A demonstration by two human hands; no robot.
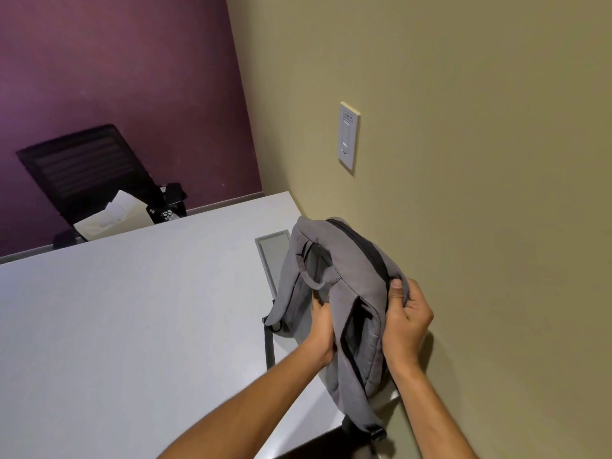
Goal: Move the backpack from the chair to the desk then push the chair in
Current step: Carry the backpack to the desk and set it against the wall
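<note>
Two bare hands are holding a grey backpack (pixel 344 279) on a white desk (pixel 132 326), seen from the head camera

The backpack is resting on the desk's right side, against the tan wall (pixel 480 127) and partly covering a grey inset panel (pixel 271 253). The right hand (pixel 405 323) is gripping the bag's top edge, thumb pressing the fabric. The left hand (pixel 319 329) is curling around the fabric near the shoulder straps. A dark strap is hanging off the desk's near edge. A black chair (pixel 86 173) is standing beyond the desk's far side, by the purple wall (pixel 116 61); a white switch plate (pixel 348 137) is sitting on the tan wall
</note>
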